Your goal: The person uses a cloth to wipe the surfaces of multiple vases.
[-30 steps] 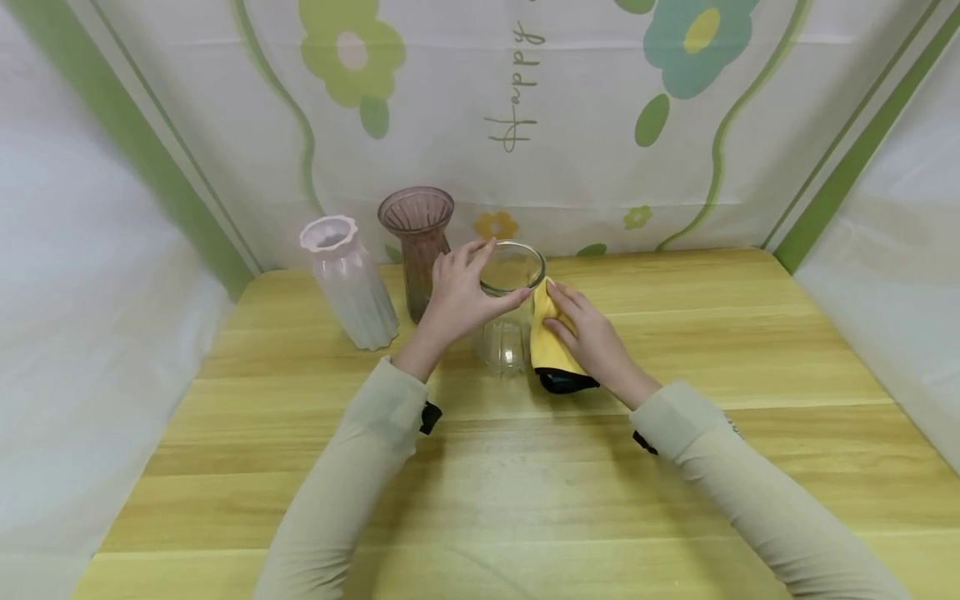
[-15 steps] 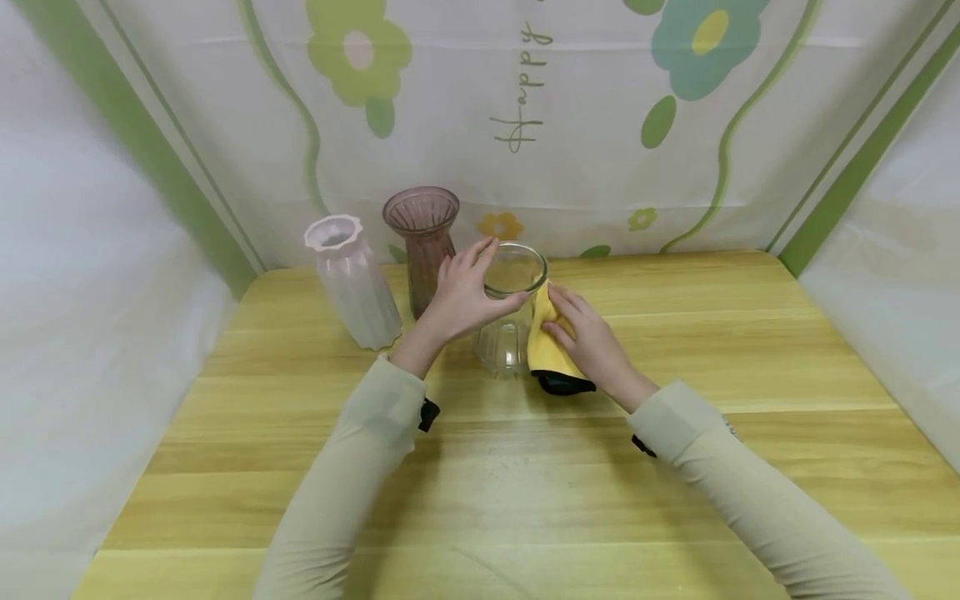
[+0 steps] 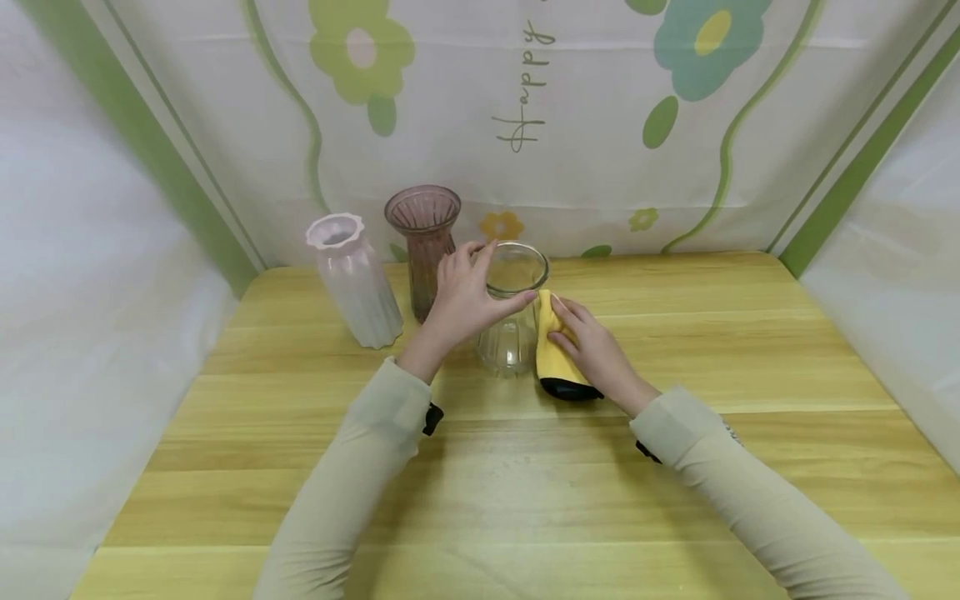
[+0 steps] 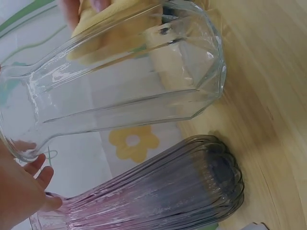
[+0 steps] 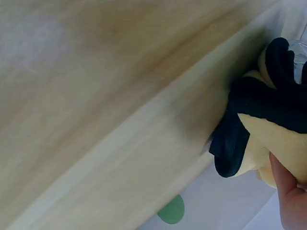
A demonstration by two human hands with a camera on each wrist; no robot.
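A clear glass vase [image 3: 508,343] with a rounded rim stands upright on the table. My left hand [image 3: 467,293] grips it by the neck, thumb at the near side and fingers toward the back of the rim. At its right side is a yellow cloth with a black border [image 3: 557,358], pinched between the thumb and fingers of my right hand [image 3: 598,354]. Through the glass in the left wrist view, the yellow cloth [image 4: 115,28] shows behind the wall. The right wrist view has the cloth [image 5: 280,139] bunched in folds, with only part of the hand showing.
Behind my left hand stands a purple ribbed glass vase [image 3: 422,221]. Further left is a pink-to-white fluted vase [image 3: 356,287]. The wooden table [image 3: 525,500] meets a flower-printed curtain [image 3: 585,125] at the back, with white side walls.
My right hand has drawn the cloth slightly down along the vase's right side, leaving its top edge lower than the rim. The left hand stays at the neck.
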